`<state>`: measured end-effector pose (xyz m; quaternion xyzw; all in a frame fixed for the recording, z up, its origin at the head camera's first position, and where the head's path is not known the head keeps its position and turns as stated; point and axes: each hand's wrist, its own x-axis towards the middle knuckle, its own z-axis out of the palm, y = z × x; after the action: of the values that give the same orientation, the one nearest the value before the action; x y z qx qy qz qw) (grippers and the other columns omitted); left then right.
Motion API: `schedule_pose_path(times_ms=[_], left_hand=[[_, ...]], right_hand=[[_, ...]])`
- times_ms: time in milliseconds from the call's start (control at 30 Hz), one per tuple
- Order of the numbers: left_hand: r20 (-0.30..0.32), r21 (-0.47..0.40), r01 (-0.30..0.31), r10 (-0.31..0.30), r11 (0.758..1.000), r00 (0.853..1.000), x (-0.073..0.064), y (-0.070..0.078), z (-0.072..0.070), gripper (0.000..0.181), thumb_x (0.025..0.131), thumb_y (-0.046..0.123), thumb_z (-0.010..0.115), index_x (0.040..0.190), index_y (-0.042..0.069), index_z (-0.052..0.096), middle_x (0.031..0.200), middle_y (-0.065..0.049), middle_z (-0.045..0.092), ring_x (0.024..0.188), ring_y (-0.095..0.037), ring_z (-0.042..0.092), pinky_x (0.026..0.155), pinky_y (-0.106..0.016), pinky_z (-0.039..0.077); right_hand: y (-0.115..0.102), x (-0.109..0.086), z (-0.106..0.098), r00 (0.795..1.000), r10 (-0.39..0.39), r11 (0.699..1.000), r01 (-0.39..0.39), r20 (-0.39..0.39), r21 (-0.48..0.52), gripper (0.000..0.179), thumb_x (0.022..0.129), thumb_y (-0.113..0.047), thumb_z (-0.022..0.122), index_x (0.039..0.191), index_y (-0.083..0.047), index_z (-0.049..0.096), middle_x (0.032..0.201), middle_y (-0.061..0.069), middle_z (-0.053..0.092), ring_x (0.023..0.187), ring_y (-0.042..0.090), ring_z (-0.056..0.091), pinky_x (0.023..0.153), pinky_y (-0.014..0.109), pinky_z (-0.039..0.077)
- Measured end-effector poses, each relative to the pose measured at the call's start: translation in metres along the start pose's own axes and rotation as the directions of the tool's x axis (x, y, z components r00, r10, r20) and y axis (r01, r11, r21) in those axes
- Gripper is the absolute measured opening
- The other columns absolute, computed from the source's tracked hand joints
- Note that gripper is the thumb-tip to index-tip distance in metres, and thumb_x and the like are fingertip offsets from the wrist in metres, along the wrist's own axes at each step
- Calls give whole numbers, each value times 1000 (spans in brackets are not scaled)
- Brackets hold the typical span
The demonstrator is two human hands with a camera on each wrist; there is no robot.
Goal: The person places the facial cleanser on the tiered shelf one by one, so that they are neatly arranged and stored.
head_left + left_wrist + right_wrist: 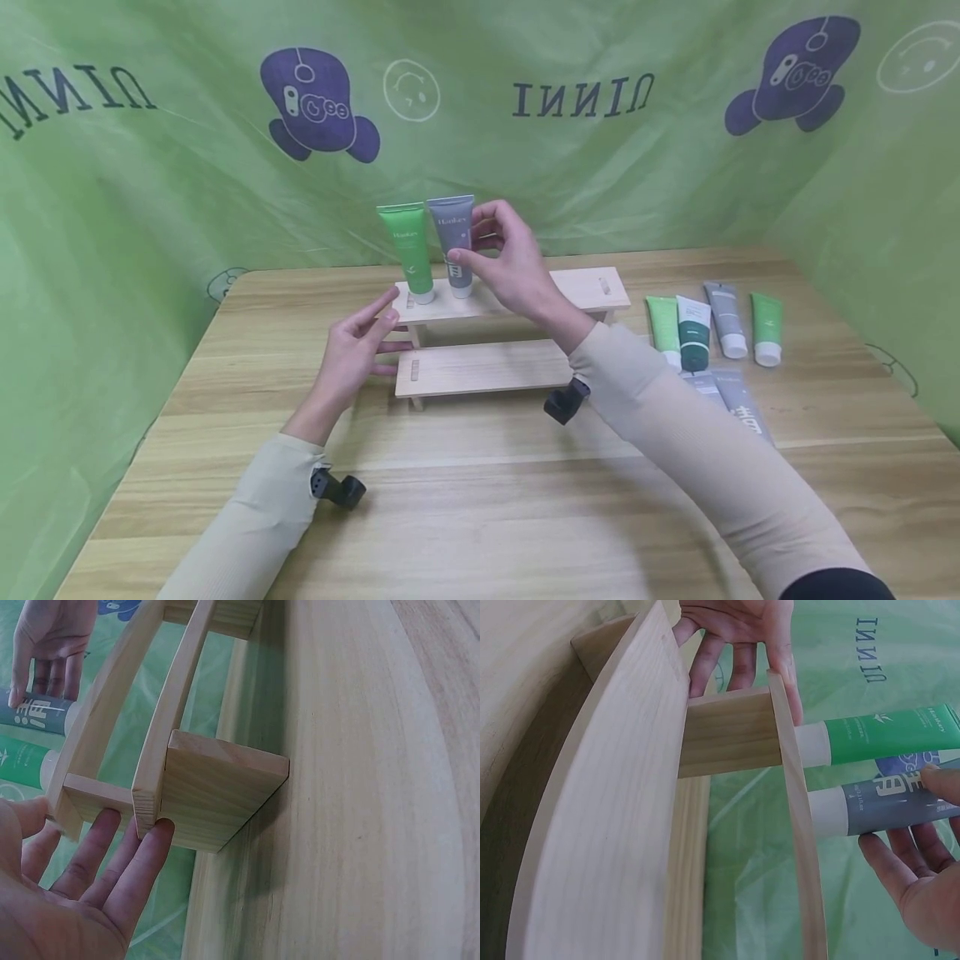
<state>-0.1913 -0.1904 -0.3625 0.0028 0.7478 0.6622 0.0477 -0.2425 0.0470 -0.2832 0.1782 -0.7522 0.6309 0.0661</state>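
Observation:
A two-step wooden rack [480,367] stands on the table. On its top step, at the left end, a green tube [407,250] stands upright on its white cap. Just right of it is a grey-blue tube [452,229], cap down at the step. My right hand [513,262] pinches this tube from the right, thumb in front, fingers behind. My left hand [351,354] is at the rack's left end, its fairly straight fingers [142,874] touching the end of the steps. The left thumb lies by the upper step's edge in the left wrist view.
Several tubes lie on the table right of the rack, among them a green tube [767,329], a grey tube [725,319] and a white and dark green tube [693,333]. My right forearm partly covers that group. A green printed curtain [465,150] hangs behind the table.

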Motion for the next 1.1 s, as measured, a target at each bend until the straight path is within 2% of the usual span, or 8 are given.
schedule_pose_path(times_ms=[233, 600, 1100], left_hand=[[1, -3, 3, -3, 1000, 1000, 0, 0, 0, 50, 102, 41, 59, 150, 32, 48, 132, -22, 60, 106, -40, 68, 73, -44, 64], [-5, -25, 17, -17, 1000, 1000, 0, 0, 0, 51, 102, 40, 59, 151, 30, 47, 130, -24, 61, 103, -37, 70, 72, -45, 64], [1, 3, 22, -22, 1000, 1000, -1, 1, 0, 50, 102, 40, 58, 151, 33, 47, 132, -23, 60, 105, -37, 69, 74, -44, 64]], right_hand=[[-1, 1, -1, 1000, 14, 1000, -14, 16, 7, 41, 88, 3, 75, 122, -3, 52, 117, 13, 59, 106, 25, 63, 99, 34, 52], [-1, 0, 0, 999, 47, 999, -47, 24, -4, 42, 88, 3, 75, 123, -3, 52, 118, 12, 60, 106, 24, 63, 96, 27, 53], [6, -6, -11, 994, 81, 997, -81, 69, -1, 45, 87, -1, 77, 126, -3, 55, 116, 9, 64, 107, 21, 63, 96, 27, 54]])
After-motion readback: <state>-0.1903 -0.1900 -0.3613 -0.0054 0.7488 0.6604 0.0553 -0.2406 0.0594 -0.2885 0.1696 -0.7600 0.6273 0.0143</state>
